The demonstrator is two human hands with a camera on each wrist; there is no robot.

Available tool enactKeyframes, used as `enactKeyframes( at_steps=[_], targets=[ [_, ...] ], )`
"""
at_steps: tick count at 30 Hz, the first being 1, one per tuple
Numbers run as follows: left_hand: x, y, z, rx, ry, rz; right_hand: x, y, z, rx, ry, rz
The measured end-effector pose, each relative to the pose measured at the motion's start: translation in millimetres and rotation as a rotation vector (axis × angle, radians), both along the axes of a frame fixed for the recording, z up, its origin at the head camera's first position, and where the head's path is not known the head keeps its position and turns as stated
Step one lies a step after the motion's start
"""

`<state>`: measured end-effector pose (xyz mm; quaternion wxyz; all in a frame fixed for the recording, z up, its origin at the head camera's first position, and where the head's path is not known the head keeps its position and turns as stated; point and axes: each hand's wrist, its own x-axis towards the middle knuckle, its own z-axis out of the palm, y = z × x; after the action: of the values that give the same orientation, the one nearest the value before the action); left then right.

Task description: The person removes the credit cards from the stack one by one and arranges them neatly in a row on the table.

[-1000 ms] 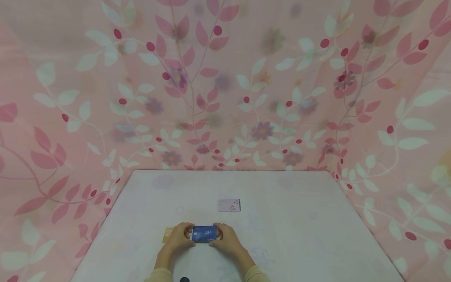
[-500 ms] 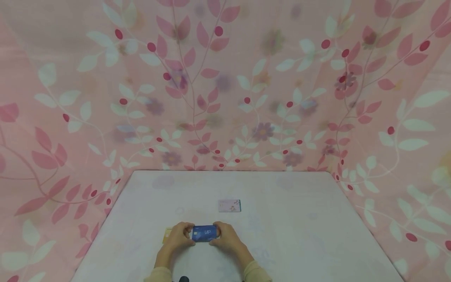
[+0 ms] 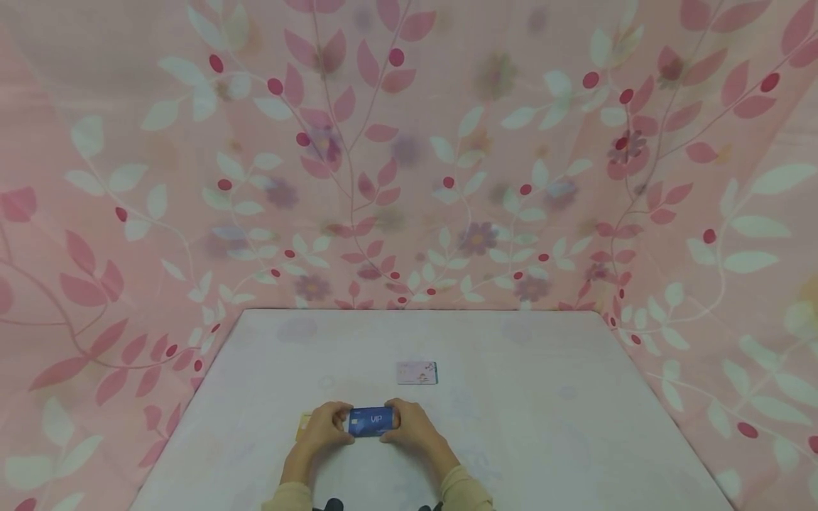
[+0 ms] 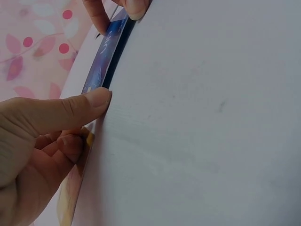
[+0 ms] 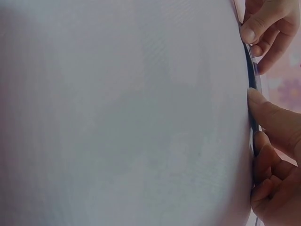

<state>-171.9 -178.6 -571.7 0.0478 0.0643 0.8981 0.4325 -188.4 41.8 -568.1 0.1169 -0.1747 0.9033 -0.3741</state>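
Observation:
A blue card [image 3: 371, 421] printed "VIP" lies between my two hands low in the head view, its printed face showing. My left hand [image 3: 322, 429] holds its left end by the long edges, thumb on the near side and fingers on the far side. At the other end, my right hand [image 3: 413, 427] grips it in the same way. The left wrist view shows the blue card [image 4: 104, 59] edge-on, with the left thumb at its near edge. In the right wrist view only a dark edge of the card shows between both hands.
Partly covered by the left hand, a yellow card [image 3: 303, 424] lies on the white table [image 3: 543, 419]. A pale card with a floral print [image 3: 417, 372] lies farther back. Floral fabric [image 3: 409, 177] rises behind the table and along both sides.
The blue card and both hands have shifted very slightly toward the far side. Their hold looks the same. A second dark shape now shows at the bottom edge, beside the right sleeve.

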Motion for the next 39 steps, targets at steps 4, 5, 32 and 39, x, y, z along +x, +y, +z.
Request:
enactKeyframes(
  at_steps=[4,5,32,39],
  targets=[
    [-1.3,-0.5,1.5,0.01,-0.015,-0.013,-0.4,-0.1,0.0,0.005,-0.001,0.004],
    [-1.4,-0.9,2.0,0.016,-0.02,-0.017,-0.4,-0.2,-0.5,0.01,0.004,0.006],
    [-8.6,-0.6,7.2,-0.086,0.036,-0.106,4.3,-1.3,-0.3,0.038,0.02,0.011],
    [-8.4,-5.0,8.9,-0.117,0.074,-0.119,6.3,-1.7,-1.8,0.019,0.034,0.01]
  ],
)
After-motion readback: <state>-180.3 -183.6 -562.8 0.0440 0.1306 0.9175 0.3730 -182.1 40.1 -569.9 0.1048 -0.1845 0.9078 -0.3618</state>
